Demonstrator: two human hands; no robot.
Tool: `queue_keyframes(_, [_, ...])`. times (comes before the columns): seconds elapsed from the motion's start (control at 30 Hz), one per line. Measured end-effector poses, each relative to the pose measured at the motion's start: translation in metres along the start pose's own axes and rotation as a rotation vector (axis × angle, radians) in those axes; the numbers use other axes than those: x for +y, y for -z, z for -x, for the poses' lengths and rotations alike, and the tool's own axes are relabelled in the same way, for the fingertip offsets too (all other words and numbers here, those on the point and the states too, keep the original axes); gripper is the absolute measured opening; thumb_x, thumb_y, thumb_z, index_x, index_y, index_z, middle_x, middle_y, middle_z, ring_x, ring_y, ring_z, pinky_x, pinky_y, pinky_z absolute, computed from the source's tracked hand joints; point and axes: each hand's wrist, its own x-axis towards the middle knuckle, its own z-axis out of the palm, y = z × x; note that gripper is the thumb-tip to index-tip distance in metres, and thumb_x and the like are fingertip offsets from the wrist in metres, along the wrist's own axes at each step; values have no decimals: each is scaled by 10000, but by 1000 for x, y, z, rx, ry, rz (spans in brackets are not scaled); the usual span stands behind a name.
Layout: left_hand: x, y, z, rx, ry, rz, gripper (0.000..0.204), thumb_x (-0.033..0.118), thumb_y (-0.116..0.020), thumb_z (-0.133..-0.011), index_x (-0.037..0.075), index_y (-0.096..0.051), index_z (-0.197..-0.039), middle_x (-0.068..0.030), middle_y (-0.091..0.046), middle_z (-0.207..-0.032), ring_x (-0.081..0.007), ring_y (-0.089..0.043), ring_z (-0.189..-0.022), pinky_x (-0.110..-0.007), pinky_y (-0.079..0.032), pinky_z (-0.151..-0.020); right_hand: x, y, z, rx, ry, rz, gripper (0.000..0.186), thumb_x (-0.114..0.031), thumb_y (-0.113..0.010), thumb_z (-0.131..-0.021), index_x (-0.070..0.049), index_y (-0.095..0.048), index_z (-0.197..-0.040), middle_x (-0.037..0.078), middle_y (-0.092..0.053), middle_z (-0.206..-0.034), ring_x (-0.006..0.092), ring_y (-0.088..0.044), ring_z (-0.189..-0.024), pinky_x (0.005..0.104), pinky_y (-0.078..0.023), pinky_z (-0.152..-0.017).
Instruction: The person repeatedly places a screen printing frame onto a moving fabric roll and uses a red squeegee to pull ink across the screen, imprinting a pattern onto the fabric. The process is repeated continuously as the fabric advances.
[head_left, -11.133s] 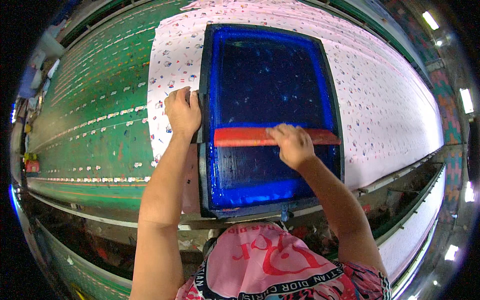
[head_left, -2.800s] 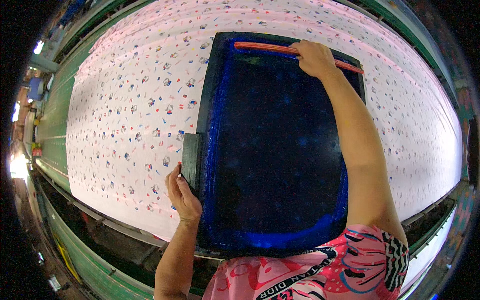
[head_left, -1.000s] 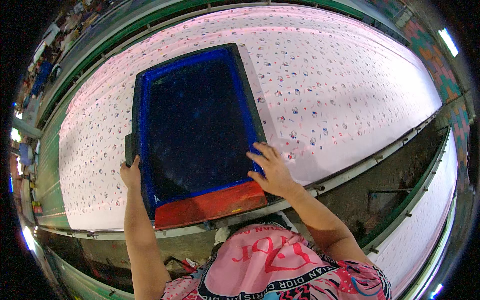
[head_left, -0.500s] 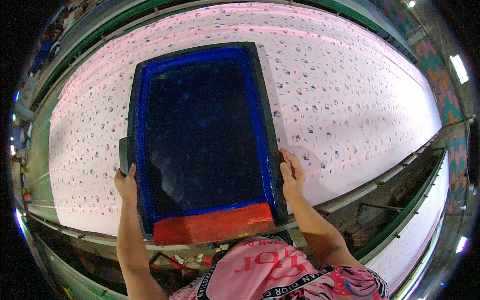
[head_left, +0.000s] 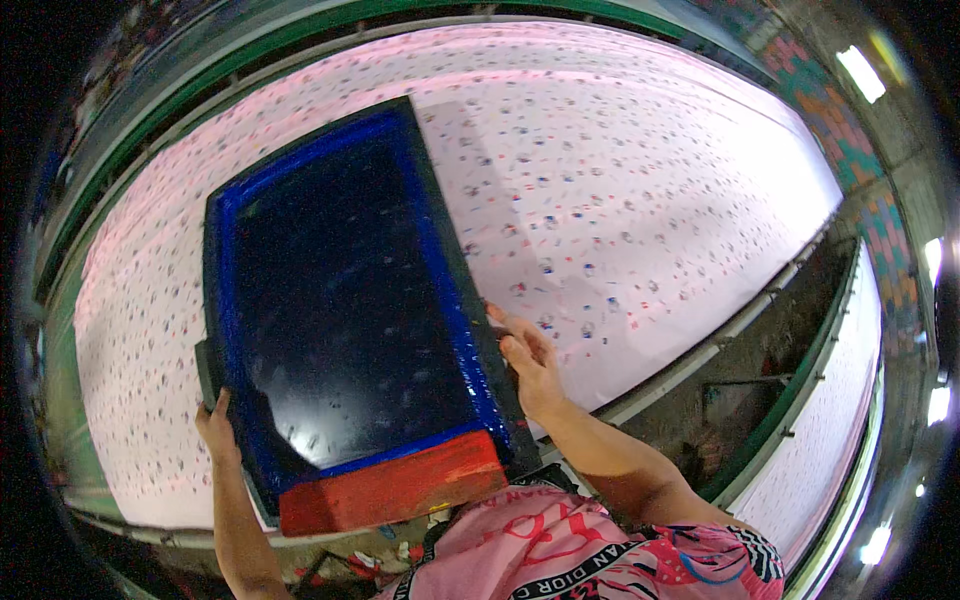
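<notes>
A screen frame (head_left: 330,300), with a dark glossy middle, bright blue inner border and black rim, lies or hovers over the pink printed fabric; I cannot tell which. A red band (head_left: 388,480) runs along its near end. My left hand (head_left: 216,425) grips the left edge just below a dark block (head_left: 210,368) on the rim. My right hand (head_left: 530,365) holds the right edge toward the lower half, fingers curled round the rim. The frame casts a shadow on the fabric at its right.
Pale pink fabric (head_left: 640,200) with small motifs covers the long table. A metal rail (head_left: 709,330) follows its near edge. Another fabric-covered table (head_left: 830,410) is at the right, beside a dark gap and patterned floor (head_left: 885,240). Lit lamps appear at the far right.
My right hand has left the squeegee and now grips the frame's right edge. The frame sits further left and more tilted in view; over the last second the camera's view has also shifted.
</notes>
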Motion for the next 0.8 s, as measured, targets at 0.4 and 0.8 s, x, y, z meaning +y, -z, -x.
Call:
queue_keyframes(0.4, [102, -214, 126, -91, 13, 287, 299, 124, -852, -1009, -28, -735, -1238, -141, -798, -1115, -257, -767, -908, -394, -623, -832, -188, 180, -85, -151, 145, 581, 547, -272, -789, -1083, -65, -667, -1575, 76, -648, -1515, 197, -568, -1390, 394, -424, -1206])
queue_keyframes(0.8, [150, -507, 330, -23, -84, 203, 313, 76, -870, -984, -32, -732, -1243, -81, -767, -1123, -213, -678, -941, -360, -550, -910, -317, 475, -127, 100, 37, 454, 491, -214, -737, -1071, -44, -693, -1530, 71, -739, -1341, 139, -687, -1214, 333, -469, -1153])
